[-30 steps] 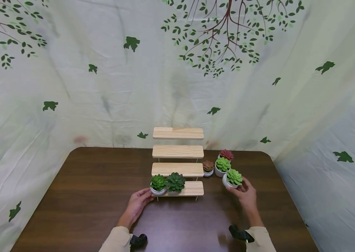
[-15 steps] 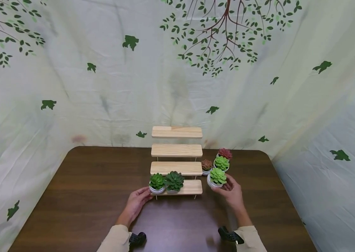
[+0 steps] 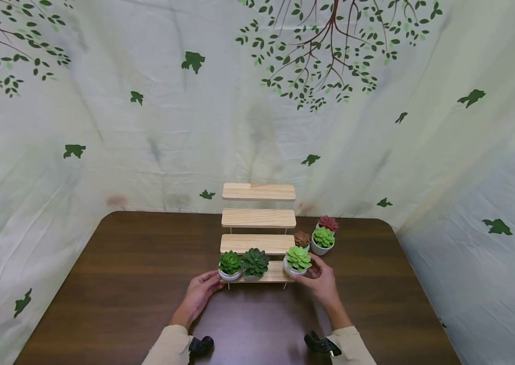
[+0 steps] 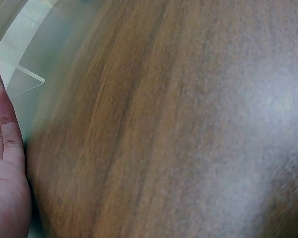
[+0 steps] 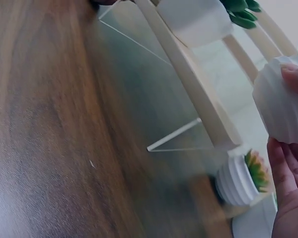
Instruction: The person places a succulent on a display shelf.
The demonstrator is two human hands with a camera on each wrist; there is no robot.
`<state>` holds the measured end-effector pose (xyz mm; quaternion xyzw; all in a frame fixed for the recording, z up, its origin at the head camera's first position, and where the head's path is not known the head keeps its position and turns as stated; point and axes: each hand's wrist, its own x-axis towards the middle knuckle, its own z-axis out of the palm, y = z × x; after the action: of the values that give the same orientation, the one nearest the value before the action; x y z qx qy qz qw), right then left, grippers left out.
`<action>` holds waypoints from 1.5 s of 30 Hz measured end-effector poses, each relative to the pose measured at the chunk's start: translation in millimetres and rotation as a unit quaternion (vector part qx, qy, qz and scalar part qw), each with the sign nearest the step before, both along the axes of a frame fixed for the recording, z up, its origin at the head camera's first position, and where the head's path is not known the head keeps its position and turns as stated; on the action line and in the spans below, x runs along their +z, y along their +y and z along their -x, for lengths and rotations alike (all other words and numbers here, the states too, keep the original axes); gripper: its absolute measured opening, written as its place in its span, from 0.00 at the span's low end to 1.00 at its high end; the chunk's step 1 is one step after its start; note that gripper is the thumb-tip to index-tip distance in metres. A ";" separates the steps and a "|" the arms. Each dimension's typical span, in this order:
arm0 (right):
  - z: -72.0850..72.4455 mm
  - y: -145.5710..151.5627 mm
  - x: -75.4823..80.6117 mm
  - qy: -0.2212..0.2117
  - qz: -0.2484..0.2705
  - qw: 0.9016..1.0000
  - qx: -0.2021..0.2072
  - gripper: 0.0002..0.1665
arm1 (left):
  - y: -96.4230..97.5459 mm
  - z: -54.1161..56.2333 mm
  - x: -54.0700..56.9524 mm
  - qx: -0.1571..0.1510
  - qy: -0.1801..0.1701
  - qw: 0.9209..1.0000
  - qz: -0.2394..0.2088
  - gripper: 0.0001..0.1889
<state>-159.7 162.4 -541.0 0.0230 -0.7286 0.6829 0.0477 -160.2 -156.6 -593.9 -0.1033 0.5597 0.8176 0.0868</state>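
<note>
My right hand (image 3: 321, 281) pinches the white ribbed pot of a light green artificial succulent (image 3: 298, 258) between thumb and fingers. In the head view it is over the right end of the lowest shelf; the right wrist view shows a gap between pot (image 5: 280, 101) and shelf edge (image 5: 203, 99). On that shelf's left half stand a bright green succulent (image 3: 230, 263) and a dark green one (image 3: 254, 262). My left hand (image 3: 200, 294) touches the shelf's left end beside the bright green pot, fingers mostly straight in the left wrist view; the exact contact is hidden.
The wooden tiered stand (image 3: 258, 218) has bare upper shelves. Right of it on the brown table (image 3: 147, 253) are a reddish-brown succulent (image 3: 302, 239), a light green one (image 3: 323, 237) and a dark red one (image 3: 329, 223). A leaf-printed cloth (image 3: 257, 126) hangs behind.
My right hand has carried the light green succulent leftward, from beside the other pots to over the lowest shelf's right end. My left hand has stayed at the shelf's left end.
</note>
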 end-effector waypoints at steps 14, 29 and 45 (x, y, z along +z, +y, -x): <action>-2.9 -14.0 -5.1 -0.010 -0.034 0.999 0.024 0.39 | -2.4 -1.5 -2.6 -0.016 0.017 1.000 -0.008 0.09; -1.3 -18.5 -17.9 0.036 -0.113 0.992 0.034 0.38 | -2.6 -0.6 -1.8 -0.020 0.004 1.000 -0.015 0.08; -11.7 -26.8 15.0 0.019 -0.112 0.993 0.046 0.36 | -1.3 2.4 -2.5 -0.013 0.002 1.000 -0.010 0.11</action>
<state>-148.0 135.6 -525.9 0.0742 -0.7975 0.5981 0.0273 -162.5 -157.9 -596.4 -0.0935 0.5534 0.8219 0.0976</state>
